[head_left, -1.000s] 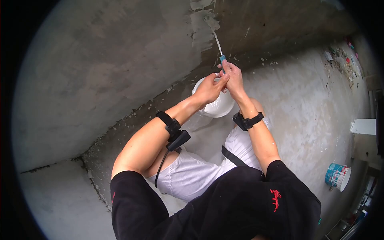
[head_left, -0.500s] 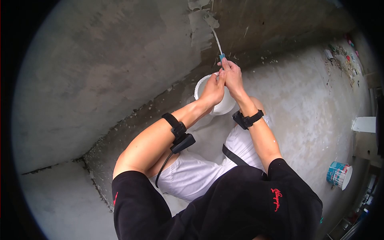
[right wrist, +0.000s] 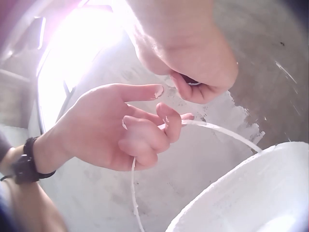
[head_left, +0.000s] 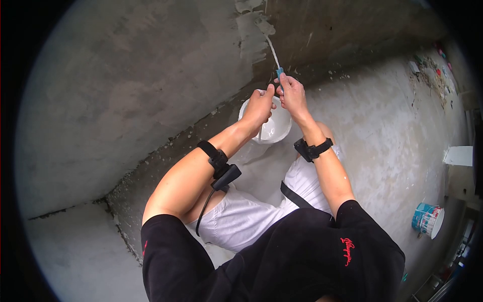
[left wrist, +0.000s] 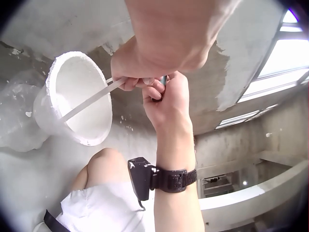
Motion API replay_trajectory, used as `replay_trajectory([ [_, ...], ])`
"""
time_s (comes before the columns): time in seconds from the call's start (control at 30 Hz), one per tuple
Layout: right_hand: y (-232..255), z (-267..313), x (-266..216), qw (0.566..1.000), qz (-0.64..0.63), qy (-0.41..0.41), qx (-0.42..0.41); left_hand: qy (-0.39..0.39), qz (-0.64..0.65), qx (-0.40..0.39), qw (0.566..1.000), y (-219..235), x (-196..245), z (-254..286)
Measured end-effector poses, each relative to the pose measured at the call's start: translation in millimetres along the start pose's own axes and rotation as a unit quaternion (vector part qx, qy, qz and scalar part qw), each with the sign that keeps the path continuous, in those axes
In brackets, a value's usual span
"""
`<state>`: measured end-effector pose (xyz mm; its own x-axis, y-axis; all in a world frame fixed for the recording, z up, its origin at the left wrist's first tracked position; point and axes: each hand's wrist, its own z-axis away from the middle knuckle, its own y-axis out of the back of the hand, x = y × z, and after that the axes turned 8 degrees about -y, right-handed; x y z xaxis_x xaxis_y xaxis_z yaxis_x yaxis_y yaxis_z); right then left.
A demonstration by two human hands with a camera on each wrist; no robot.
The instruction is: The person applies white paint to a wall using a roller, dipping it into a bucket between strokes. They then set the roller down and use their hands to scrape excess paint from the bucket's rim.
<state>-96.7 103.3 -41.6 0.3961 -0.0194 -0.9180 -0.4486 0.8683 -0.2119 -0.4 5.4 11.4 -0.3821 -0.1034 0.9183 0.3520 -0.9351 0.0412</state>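
My left hand (head_left: 259, 108) holds the white strap handle (right wrist: 224, 129) of a white bucket (head_left: 283, 115), fingers curled round it and thumb raised. In the left wrist view the handle runs across the bucket's mouth; white liquid shows inside from above. Just right of it, my right hand (head_left: 293, 95) grips the blue handle (head_left: 279, 73) of a tool, thumb laid along it. A long, thin, white-coated part (head_left: 272, 49) extends from that handle to the wall (head_left: 254, 35), where wet coating shows. White smears mark the left fingertips (right wrist: 159, 92).
The grey concrete floor (head_left: 372, 131) carries white spatters. A blue-and-white paint bucket (head_left: 426, 220) stands at the right, and rubble (head_left: 432, 80) lies at the far upper right. The bare knees are close below the hands.
My left hand was up against the right hand; it has moved left and apart from it, bringing the bucket along. The right hand and its tool have hardly moved.
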Motion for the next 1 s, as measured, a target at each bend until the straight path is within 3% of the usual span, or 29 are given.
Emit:
replay_trajectory([
  [0.1,10.3,-8.1,7.4,0.997,0.066,0.023,0.02,0.036,0.038,-0.026,0.998,18.5,3.4,-4.8],
  [0.13,13.3,-12.5,11.3,0.989,0.123,0.064,0.045,0.036,0.037,-0.025,0.998,23.3,11.8,-0.5],
  [0.2,20.6,-17.0,16.1,0.976,0.177,0.105,0.071,0.064,0.099,-0.105,0.987,32.6,26.5,7.6],
  [0.27,27.1,-19.1,16.5,0.94,0.273,0.175,0.11,0.065,0.109,-0.131,0.983,40.4,34.3,11.2],
  [0.37,29.6,-10.6,15.6,0.91,0.312,0.237,0.138,0.059,0.141,-0.179,0.972,46.2,46.7,20.8],
  [0.5,27.7,-9.0,27.1,0.901,0.343,0.228,0.134,0.048,0.143,-0.158,0.976,55.4,46.9,20.7],
  [0.57,25.5,-9.2,34.1,0.883,0.38,0.227,0.156,0.044,0.078,-0.075,0.993,60.3,44.2,16.8],
  [0.6,25.9,-12.4,40.7,0.882,0.381,0.232,0.153,0.039,0.08,-0.072,0.993,61.0,42.8,15.1],
  [0.67,29.6,-19.0,56.8,0.867,0.427,0.207,0.154,-0.037,-0.124,-0.04,0.991,58.7,38.9,16.7],
  [0.93,25.0,-30.3,78.1,0.845,0.519,0.093,0.094,-0.052,-0.151,0.04,0.986,62.9,28.0,20.5],
  [1.0,19.5,-27.8,79.3,0.87,0.469,0.097,0.114,-0.047,-0.148,0.05,0.987,68.5,28.3,21.0],
])
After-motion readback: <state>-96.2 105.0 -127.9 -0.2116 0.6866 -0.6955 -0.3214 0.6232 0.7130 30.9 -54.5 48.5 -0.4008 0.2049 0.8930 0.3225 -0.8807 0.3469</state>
